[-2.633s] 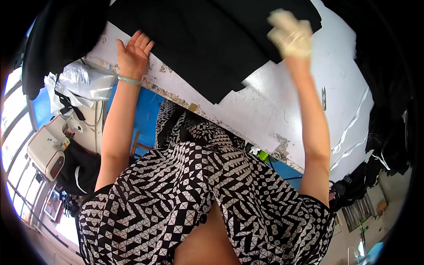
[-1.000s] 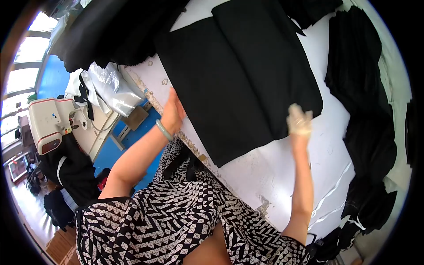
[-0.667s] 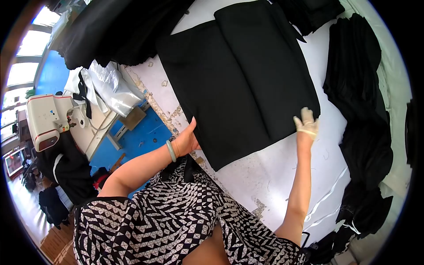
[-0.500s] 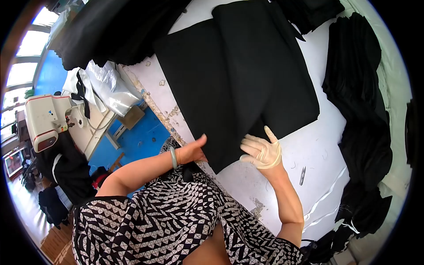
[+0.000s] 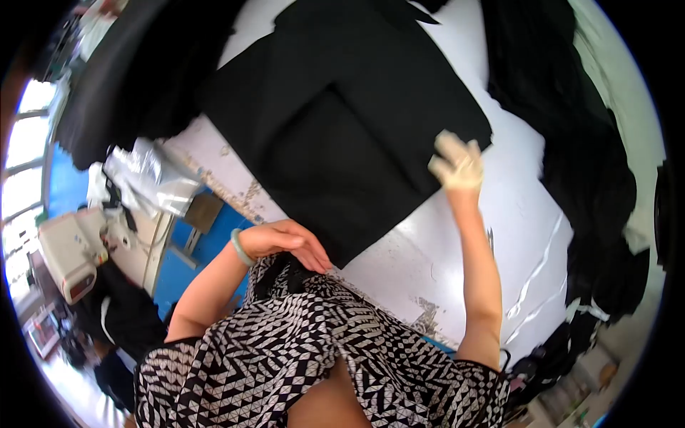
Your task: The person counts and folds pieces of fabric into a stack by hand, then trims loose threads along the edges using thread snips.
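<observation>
The bare left hand [image 5: 289,242], fingers loosely extended, and cream-gloved right hand [image 5: 459,164], fingers apart, seemingly smooth the near side of the broad black cloth [image 5: 357,135], which calls for light pressure.

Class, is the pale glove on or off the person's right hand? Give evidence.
On. The pale glove covers the right hand, ending near the wrist, where bare skin begins; the left hand is bare.

Gap between cloth [image 5: 339,143] and right heap [image 5: 589,185]

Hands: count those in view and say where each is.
2: the bare left hand by a corner of the black cloth, and the gloved right hand at its lower right edge. No others show.
</observation>
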A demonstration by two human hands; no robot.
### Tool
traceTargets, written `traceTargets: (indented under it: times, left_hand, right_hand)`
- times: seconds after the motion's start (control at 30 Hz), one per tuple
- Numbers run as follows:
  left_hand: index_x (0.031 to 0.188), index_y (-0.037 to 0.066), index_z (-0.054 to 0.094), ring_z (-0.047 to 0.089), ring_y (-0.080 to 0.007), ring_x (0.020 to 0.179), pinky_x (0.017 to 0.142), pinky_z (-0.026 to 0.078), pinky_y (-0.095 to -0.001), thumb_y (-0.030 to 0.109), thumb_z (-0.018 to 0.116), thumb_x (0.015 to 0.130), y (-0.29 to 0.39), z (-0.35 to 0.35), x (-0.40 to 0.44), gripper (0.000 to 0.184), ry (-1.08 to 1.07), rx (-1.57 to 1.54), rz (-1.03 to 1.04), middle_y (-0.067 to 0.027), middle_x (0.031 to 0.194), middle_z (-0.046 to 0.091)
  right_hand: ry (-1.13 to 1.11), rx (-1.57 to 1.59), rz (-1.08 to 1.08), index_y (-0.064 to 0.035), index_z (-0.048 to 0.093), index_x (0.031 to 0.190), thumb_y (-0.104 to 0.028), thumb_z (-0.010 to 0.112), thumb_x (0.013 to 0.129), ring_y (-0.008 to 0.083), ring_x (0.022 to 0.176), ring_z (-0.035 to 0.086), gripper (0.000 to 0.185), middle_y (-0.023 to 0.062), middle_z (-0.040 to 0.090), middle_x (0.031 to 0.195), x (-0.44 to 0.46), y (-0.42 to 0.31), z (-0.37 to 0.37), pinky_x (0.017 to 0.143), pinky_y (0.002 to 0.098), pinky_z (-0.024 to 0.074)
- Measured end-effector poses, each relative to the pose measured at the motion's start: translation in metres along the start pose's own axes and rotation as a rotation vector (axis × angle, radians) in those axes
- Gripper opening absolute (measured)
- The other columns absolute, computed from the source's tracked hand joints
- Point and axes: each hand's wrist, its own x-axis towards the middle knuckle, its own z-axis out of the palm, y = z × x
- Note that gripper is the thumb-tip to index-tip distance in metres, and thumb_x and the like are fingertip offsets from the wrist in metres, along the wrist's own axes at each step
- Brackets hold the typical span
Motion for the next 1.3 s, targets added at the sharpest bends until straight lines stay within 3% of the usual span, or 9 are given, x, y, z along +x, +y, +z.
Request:
traceTargets:
  times: [0.07, 0.17, 0.37, 0.43, 0.63, 0.83, 1.07, 1.2, 1.3]
  left_hand:
    - [0.126, -0.011, 0.059, 0.067, -0.0352, 0.113, 0.096, 0.055, -0.0422, 0.049, 0.056, 0.097, 0.013, -0.004, 0.004, 0.066, -0.015, -0.053, 0.13, -0.0277, 0.123, 0.065]
    - [0.135, -0.008, 0.05, 0.067, -0.0321, 0.111, 0.094, 0.056, -0.0421, 0.047, 0.052, 0.101, 0.017, -0.022, 0.018, 0.064, 0.367, -0.02, 0.475, -0.0225, 0.124, 0.065]
    - [0.142, 0.001, 0.048, 0.05, -0.0312, 0.134, 0.113, 0.04, -0.0462, 0.049, 0.042, 0.105, 0.017, -0.088, 0.007, 0.061, 0.892, -0.465, 0.827, -0.0155, 0.143, 0.054]
    - [0.143, 0.002, 0.047, 0.049, -0.0325, 0.134, 0.115, 0.037, -0.047, 0.052, 0.044, 0.103, 0.013, -0.092, 0.004, 0.064, 0.856, -0.623, 0.906, -0.0148, 0.144, 0.053]
    - [0.145, 0.005, 0.045, 0.048, -0.0329, 0.134, 0.115, 0.036, -0.0461, 0.062, 0.049, 0.097, -0.005, -0.074, 0.018, 0.075, 1.008, -0.508, 0.86, -0.0123, 0.147, 0.051]
    - [0.147, 0.005, 0.043, 0.047, -0.0334, 0.136, 0.116, 0.036, -0.0468, 0.061, 0.046, 0.099, -0.018, -0.072, 0.021, 0.074, 0.966, -0.629, 0.874, -0.0134, 0.147, 0.051]
    - [0.132, 0.007, 0.053, 0.058, -0.0225, 0.115, 0.102, 0.045, -0.0414, 0.047, 0.051, 0.102, -0.062, -0.103, -0.043, 0.05, 1.304, -0.485, 0.753, -0.0073, 0.125, 0.062]
    - [0.13, 0.007, 0.055, 0.057, -0.0159, 0.11, 0.094, 0.045, -0.0335, 0.027, 0.056, 0.103, -0.013, -0.066, -0.025, 0.034, 1.802, 0.153, 0.845, -0.0058, 0.114, 0.064]
    - [0.125, 0.001, 0.059, 0.06, -0.0212, 0.114, 0.102, 0.046, -0.0369, 0.024, 0.05, 0.105, 0.01, -0.053, -0.014, 0.031, 1.58, 0.368, 0.881, -0.0104, 0.119, 0.065]
  right_hand:
    - [-0.017, -0.185, 0.442, -0.0083, 0.071, 0.105, -0.022, 0.07, 0.081, 0.025, 0.11, 0.065, 0.028, 0.0078, 0.07, 0.111, -0.021, 0.039, 0.038, 0.101, 0.0467, 0.0447]
    - [-0.449, 0.102, 0.231, -0.011, 0.065, 0.098, -0.014, 0.07, 0.087, 0.0323, 0.096, 0.063, 0.012, 0.0069, 0.069, 0.107, 0.022, -0.031, -0.012, 0.093, 0.0426, 0.0483]
    - [-0.016, 0.186, 0.005, -0.0134, 0.071, 0.092, -0.033, 0.073, 0.084, 0.0302, 0.089, 0.06, 0.021, 0.0053, 0.069, 0.105, 0.01, -0.016, -0.007, 0.089, 0.0442, 0.0488]
    - [0.033, -0.162, 0.455, -0.0025, 0.071, 0.103, -0.028, 0.072, 0.084, 0.0294, 0.116, 0.061, 0.031, 0.0122, 0.07, 0.116, -0.009, 0.028, 0.029, 0.102, 0.0473, 0.0442]
    - [-0.099, 0.467, -0.128, -0.0152, 0.072, 0.095, -0.023, 0.072, 0.083, 0.0184, 0.108, 0.067, 0.014, 0.0002, 0.073, 0.107, 0.007, -0.087, -0.015, 0.107, 0.0455, 0.0435]
    - [0.026, -0.033, 0.522, -0.004, 0.068, 0.116, -0.026, 0.068, 0.092, 0.0276, 0.12, 0.06, 0.033, 0.0075, 0.07, 0.119, -0.012, 0.043, 0.036, 0.113, 0.0492, 0.0311]
    - [-0.104, 0.258, -0.154, -0.0144, 0.071, 0.095, -0.023, 0.071, 0.083, 0.0143, 0.104, 0.067, 0.015, -0.0004, 0.071, 0.105, -0.023, -0.062, 0.034, 0.107, 0.0418, 0.0442]
    - [-0.047, 0.115, 0.516, -0.0075, 0.073, 0.108, -0.03, 0.066, 0.088, 0.0244, 0.119, 0.061, 0.031, 0.0074, 0.069, 0.124, 0.008, 0.022, 0.02, 0.11, 0.0479, 0.0364]
    - [-0.046, -0.088, 0.243, -0.0044, 0.071, 0.104, -0.022, 0.065, 0.087, 0.0269, 0.105, 0.066, 0.025, 0.0081, 0.071, 0.113, -0.017, 0.038, 0.052, 0.102, 0.0459, 0.0429]
